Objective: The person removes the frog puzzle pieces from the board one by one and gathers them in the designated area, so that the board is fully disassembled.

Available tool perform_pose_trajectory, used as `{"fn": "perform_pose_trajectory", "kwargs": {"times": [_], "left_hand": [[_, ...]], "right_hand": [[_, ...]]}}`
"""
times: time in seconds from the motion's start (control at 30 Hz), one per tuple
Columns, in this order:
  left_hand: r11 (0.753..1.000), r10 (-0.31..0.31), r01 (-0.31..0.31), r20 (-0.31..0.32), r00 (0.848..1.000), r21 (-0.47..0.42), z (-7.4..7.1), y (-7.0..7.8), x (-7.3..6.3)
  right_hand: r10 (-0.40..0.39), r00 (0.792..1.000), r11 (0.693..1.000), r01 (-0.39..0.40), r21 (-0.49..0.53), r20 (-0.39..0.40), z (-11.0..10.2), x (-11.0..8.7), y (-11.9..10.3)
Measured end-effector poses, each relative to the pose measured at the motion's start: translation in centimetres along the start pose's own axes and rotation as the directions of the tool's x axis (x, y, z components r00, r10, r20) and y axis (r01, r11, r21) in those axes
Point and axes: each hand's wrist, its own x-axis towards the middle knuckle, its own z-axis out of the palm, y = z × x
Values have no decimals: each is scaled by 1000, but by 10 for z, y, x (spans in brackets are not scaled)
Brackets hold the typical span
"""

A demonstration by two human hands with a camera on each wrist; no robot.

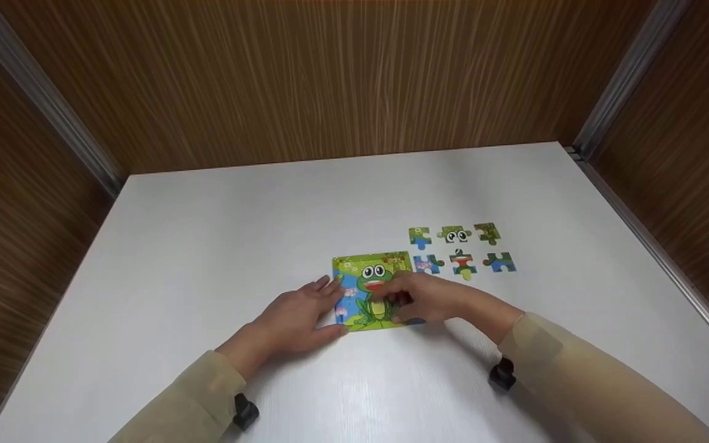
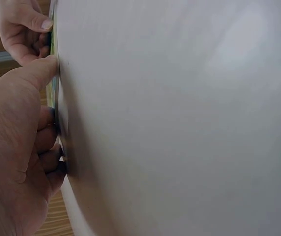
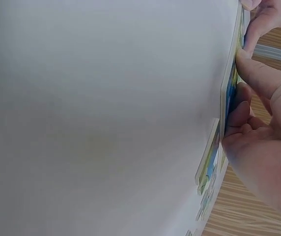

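A frog jigsaw puzzle board (image 1: 349, 306) lies flat on the white table, its frog printed in green against blue. My left hand (image 1: 299, 317) rests at its left side, fingertips along that edge and thumb at the lower-left corner. In the left wrist view, the thumb of the left hand (image 2: 17, 108) touches the board's rim. Over the board's right half reaches my right hand (image 1: 425, 297), index finger and thumb down on the picture, the other fingers curled. I cannot tell whether this hand pinches a piece. Close by in the right wrist view, the right hand (image 3: 268, 108) covers the board's near corner.
Several loose puzzle pieces lie in two rows right of the board, among them an eyes piece (image 1: 455, 235), a mouth piece (image 1: 463, 264) and a blue-green piece (image 1: 502, 263). The white table (image 1: 207, 234) meets a wood-grain panel (image 1: 330, 80) at the back, with side panels left and right.
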Motion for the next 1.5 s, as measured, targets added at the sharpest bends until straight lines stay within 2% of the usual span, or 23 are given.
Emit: {"fn": "perform_pose_trajectory", "kwargs": {"times": [0.63,1.1,1.5], "left_hand": [[999,4,-4,-10,1000,-31,0,0,-3],[999,5,-5,-10,1000,-35,2,-1,-2],[1000,2,-2,-7,1000,-13,0,0,-1]], "right_hand": [[-35,999,998,35,49,5,3,5,1],[3,1000,997,-1,71,-26,5,5,-2],[1,999,997,3,72,-46,6,4,-1]]}}
